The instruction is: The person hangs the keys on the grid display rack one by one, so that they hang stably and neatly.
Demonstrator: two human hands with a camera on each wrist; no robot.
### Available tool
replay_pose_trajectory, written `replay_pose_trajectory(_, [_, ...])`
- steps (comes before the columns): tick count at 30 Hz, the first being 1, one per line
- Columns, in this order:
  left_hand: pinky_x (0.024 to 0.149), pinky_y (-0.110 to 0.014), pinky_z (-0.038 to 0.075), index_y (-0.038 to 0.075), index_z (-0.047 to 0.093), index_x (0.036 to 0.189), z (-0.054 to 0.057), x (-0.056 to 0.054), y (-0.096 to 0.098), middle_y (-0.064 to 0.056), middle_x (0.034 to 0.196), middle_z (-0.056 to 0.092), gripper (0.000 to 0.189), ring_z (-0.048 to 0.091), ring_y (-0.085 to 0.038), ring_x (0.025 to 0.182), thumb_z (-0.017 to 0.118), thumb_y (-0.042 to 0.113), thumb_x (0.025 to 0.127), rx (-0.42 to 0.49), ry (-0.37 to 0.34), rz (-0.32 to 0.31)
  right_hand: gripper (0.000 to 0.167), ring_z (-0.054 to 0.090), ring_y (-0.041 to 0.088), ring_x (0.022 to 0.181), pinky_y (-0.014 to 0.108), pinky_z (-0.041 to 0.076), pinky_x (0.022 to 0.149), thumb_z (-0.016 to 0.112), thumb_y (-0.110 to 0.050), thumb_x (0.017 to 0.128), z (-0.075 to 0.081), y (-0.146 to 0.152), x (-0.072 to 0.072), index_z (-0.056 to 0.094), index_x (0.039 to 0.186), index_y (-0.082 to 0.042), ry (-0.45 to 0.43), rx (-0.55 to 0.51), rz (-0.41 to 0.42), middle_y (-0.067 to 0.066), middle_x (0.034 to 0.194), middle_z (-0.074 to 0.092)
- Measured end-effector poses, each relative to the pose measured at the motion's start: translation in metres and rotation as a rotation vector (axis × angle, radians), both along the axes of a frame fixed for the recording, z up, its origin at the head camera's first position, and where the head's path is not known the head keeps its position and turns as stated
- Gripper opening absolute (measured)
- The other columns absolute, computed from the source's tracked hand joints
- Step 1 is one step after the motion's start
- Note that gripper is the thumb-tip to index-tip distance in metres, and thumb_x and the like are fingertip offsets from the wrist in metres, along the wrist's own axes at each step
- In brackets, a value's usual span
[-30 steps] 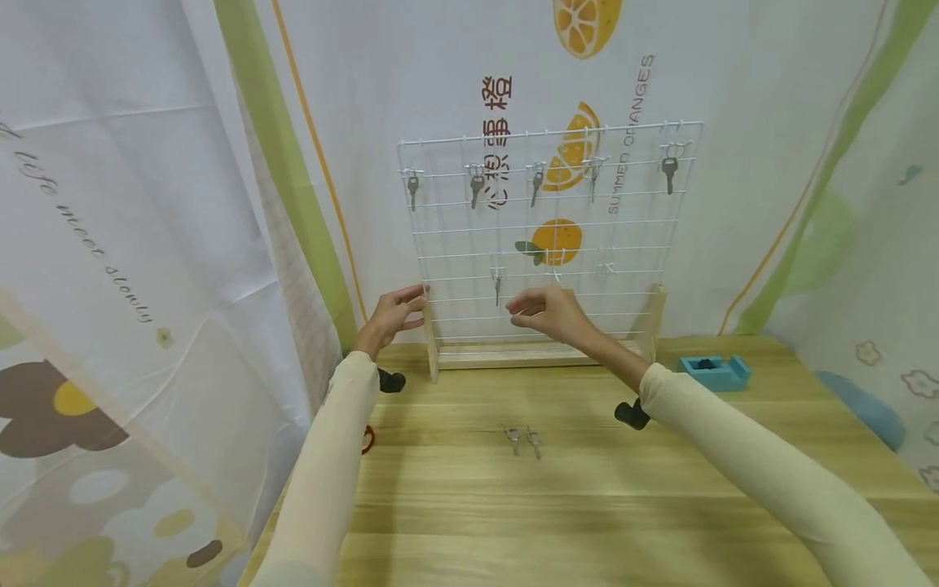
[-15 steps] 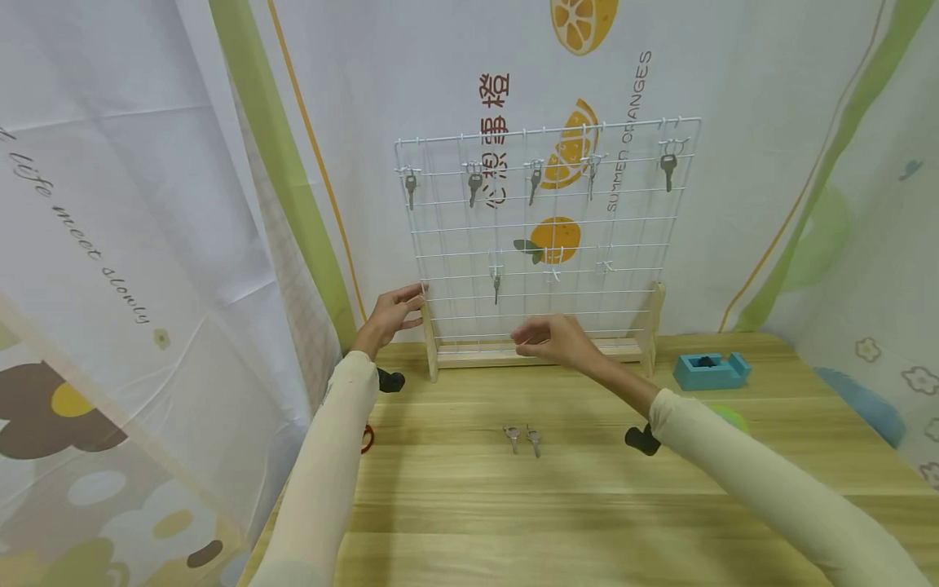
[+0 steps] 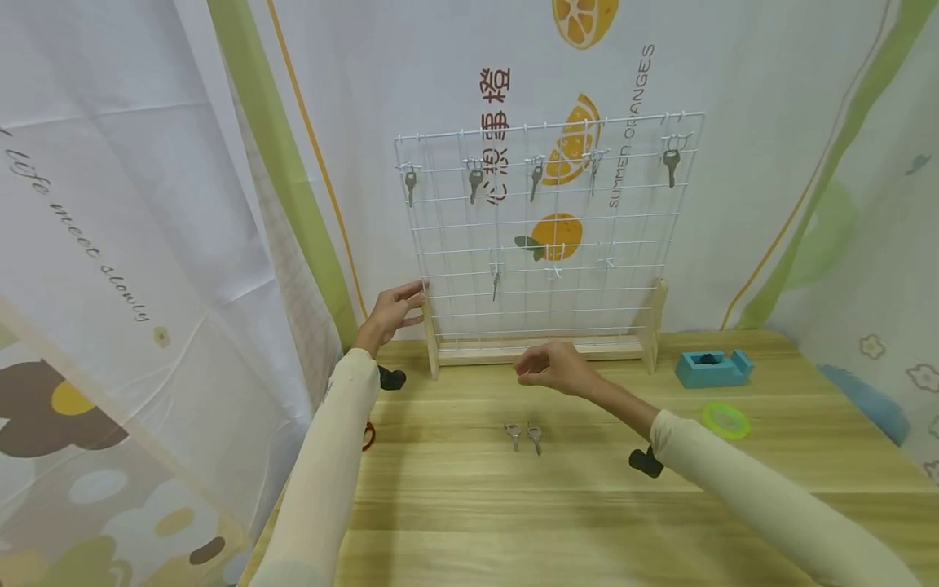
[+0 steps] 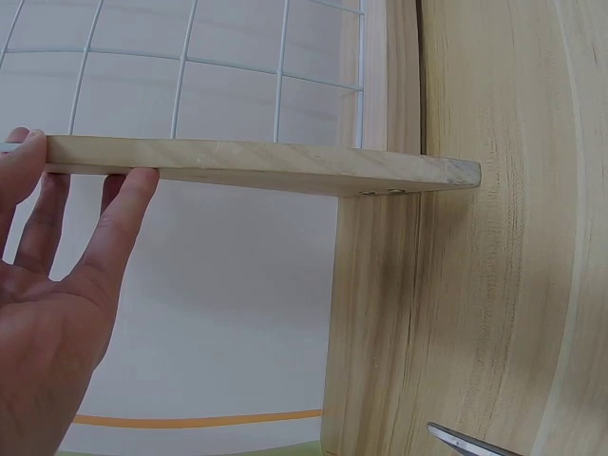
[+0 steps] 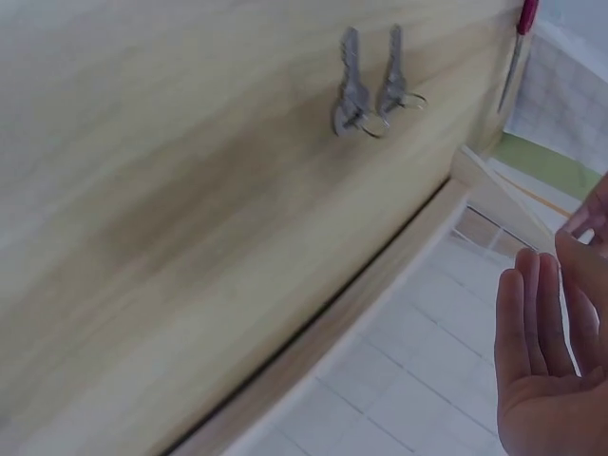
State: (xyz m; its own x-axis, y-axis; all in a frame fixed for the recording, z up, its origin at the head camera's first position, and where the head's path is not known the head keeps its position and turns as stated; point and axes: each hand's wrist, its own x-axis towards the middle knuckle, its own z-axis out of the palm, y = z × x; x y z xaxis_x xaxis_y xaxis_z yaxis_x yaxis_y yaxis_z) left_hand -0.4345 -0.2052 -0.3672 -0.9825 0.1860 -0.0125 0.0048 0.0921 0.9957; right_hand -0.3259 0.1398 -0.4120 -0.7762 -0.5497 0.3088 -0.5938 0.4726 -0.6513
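A white wire grid rack on a wooden stand [image 3: 469, 356] stands at the back of the table. My left hand [image 3: 392, 314] holds its left wooden upright [image 4: 237, 157], thumb on one face and fingertips against the other. My right hand [image 3: 561, 368] is in the air before the rack's base, fingers slightly bent and nothing held. Below it two keys with small rings, a left key [image 3: 514, 434] and a right key [image 3: 535, 440], lie side by side. Several keys hang along the grid's upper row, among them a far-right key [image 3: 671, 167]. One hanging key [image 3: 495, 283] is lower down.
White hooks [image 3: 554, 272] without keys sit on the lower grid. At the right are a turquoise tape-dispenser-like holder [image 3: 711, 373] and a yellow-green ring [image 3: 726, 421]. Red-handled scissors [image 3: 369, 436] lie at the left edge, partly behind the left sleeve. Printed curtains surround the table.
My right hand has come down from in front of the lower grid to above the table near the two keys. My left hand has stayed on the upright.
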Motion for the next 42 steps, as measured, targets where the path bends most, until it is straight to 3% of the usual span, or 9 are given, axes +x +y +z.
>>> replay_pose_trajectory(17, [0.111,-0.044,0.051,0.009,0.045,0.158,0.001,0.001,-0.003,-0.008,0.166,0.037,0.049,0.043,-0.029,0.147,0.054,0.011,0.11,0.01,0.009,0.004,0.014,0.074,0.014,0.08,0.02,0.063,0.075,0.081,0.0,0.088,-0.047,-0.008,0.009,0.078,0.1,0.006,0.01,0.045,0.119,0.009,0.091,0.078])
replay_pose_trajectory(31, [0.11,-0.044,0.052,0.01,0.045,0.158,0.002,0.003,0.0,-0.008,0.165,0.039,0.049,0.044,-0.028,0.146,0.054,0.013,0.11,0.001,0.012,0.007,0.013,0.072,0.01,0.075,0.019,0.06,0.066,0.081,0.0,0.088,-0.075,-0.014,0.011,0.079,0.1,0.004,-0.048,0.071,0.085,0.004,0.086,0.078])
replay_pose_trajectory(42, [0.111,-0.044,0.052,0.01,0.046,0.158,0.003,0.004,0.002,-0.007,0.165,0.039,0.049,0.043,-0.028,0.147,0.055,0.012,0.11,0.002,0.005,0.005,0.01,0.073,0.011,0.078,0.017,0.061,0.07,0.081,-0.001,0.089,-0.083,-0.019,0.01,0.079,0.098,0.001,-0.063,0.104,0.066,0.005,0.088,0.078])
